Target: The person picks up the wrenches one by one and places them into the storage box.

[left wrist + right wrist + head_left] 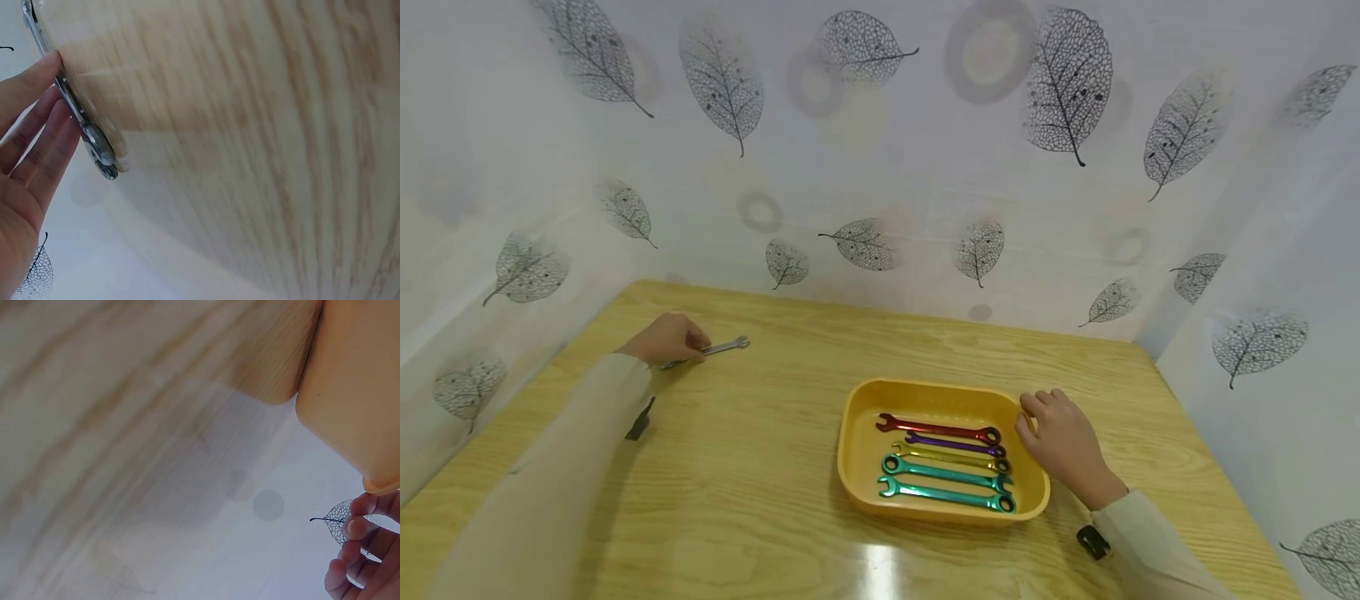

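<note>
At the far left of the table, my left hand [672, 337] pinches a silver combination wrench [730, 345] by its middle, close over the wood. In the left wrist view the thumb presses one side of the silver shaft, with the other fingers behind it. My right hand [1066, 437] holds the right rim of a yellow plastic basin [850, 467], fingertips right at the edge in the right wrist view. Inside the basin lie a red wrench [940, 429], a purple wrench [955, 445], a gold wrench [951, 457] and two teal wrenches [943, 472], roughly parallel.
The wood-grain table [760, 483] ends at a pale wall covering [895, 183] printed with leaves, which also rises on both sides. A black strap piece hangs by each sleeve, one at the left [640, 420], the other at the right [1092, 542].
</note>
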### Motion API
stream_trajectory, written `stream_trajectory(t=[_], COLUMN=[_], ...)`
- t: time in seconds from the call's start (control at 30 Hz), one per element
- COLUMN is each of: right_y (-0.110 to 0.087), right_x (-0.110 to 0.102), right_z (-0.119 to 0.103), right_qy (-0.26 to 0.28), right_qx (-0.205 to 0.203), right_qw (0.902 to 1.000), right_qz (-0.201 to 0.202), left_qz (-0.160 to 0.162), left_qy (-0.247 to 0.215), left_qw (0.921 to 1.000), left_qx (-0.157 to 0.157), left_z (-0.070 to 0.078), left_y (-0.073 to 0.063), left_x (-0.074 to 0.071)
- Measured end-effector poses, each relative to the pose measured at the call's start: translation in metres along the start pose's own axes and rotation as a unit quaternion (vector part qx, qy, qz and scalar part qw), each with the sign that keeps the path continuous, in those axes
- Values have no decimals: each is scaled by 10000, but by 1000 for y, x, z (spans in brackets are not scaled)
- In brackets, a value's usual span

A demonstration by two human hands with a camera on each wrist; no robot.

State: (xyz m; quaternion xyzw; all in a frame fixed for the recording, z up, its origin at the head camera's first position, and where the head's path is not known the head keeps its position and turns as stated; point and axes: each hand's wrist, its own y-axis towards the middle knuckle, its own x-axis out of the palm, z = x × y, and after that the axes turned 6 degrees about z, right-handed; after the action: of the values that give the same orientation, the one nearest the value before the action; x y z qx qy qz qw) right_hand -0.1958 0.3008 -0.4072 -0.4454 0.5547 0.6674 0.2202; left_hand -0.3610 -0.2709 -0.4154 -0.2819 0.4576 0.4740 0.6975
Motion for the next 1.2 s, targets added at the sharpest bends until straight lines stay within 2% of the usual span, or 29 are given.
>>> stream_trajectory(t=[0.3,0.57,1.2], right_y=[0,0,0], right_x=[-2,0,-1], right_z=[-2,-1,-2], right_qy=[12,17,0], right_qx=[-17,-27,-36], right_qw=[10000,10000,9999], right_qz=[22,53,107], left_qz=[-127,-20,113], left_qy=[144,237,282], left_qw=[9998,9997,9995], left_qx=[-42,-41,13], left_z=[-2,1,-2], left_y=[-4,-11,-9], left_x=[-2,-3,-2])
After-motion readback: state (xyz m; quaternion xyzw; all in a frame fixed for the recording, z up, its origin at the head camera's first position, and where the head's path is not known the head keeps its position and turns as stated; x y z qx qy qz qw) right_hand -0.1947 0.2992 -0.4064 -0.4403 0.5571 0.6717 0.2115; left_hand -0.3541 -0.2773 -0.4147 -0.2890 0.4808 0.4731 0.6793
